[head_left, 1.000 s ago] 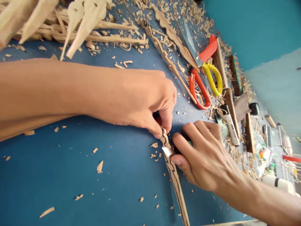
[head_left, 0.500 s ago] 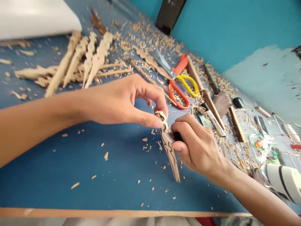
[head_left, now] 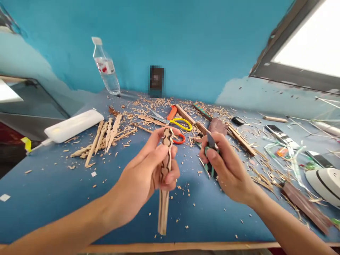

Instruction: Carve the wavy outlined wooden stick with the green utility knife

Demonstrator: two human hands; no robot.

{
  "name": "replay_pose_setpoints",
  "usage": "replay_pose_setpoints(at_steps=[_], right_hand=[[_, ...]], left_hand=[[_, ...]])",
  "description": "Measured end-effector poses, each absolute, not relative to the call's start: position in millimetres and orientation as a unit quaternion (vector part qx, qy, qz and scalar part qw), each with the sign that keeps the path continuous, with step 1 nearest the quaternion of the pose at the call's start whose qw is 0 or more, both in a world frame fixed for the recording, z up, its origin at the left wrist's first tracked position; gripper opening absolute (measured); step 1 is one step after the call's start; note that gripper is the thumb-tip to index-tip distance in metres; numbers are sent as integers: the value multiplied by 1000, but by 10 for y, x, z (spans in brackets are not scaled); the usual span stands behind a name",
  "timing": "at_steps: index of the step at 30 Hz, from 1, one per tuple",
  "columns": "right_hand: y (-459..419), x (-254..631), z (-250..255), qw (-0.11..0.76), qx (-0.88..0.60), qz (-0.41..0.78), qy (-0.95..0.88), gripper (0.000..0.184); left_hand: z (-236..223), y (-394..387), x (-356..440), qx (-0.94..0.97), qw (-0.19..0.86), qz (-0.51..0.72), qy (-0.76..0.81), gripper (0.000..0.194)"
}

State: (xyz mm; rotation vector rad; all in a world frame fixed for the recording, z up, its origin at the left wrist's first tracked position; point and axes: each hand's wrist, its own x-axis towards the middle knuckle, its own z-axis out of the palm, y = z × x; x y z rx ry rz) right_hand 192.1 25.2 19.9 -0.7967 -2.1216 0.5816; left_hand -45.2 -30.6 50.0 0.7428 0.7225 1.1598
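My left hand (head_left: 148, 170) is closed around a flat wooden stick (head_left: 164, 209), held upright over the near part of the table. Dark wavy lines are drawn along the stick, and its top end has a scalloped, partly carved edge. To the right, my right hand (head_left: 228, 166) grips a small carving knife (head_left: 210, 141) with its blade pointing up and a dark handle mostly hidden in the fingers. Blade and stick are apart. Beyond my left hand lie scissors (head_left: 181, 124) with yellow and red handles, partly covered by the fingers.
Several carved wooden sticks (head_left: 113, 131) lie in a pile at left, near a white power strip (head_left: 74, 125). A water bottle (head_left: 106, 72) stands by the blue wall. Wood strips (head_left: 240, 140), a computer mouse (head_left: 238, 120) and a white round object (head_left: 325, 184) lie at right. Shavings are scattered widely.
The knife has come away from the stick and moved right. My left hand now wraps round the stick and holds it more upright. The view has tilted up and levelled, showing more wall.
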Motion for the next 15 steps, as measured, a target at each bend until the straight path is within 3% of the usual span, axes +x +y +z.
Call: replay_pose_setpoints(at_steps=[6,11,15], right_hand=[[40,2029,161,413,-271,150,-856,31],[20,1983,141,367,-266,69,-889,28],[18,1949,108,337,-269,47,-901,35]], left_hand=[[463,-444,-161,305,738,481,361,33],[260,-532,-75,229,801,416,365,58],[161,-622,-1,246,768,431,405,68]])
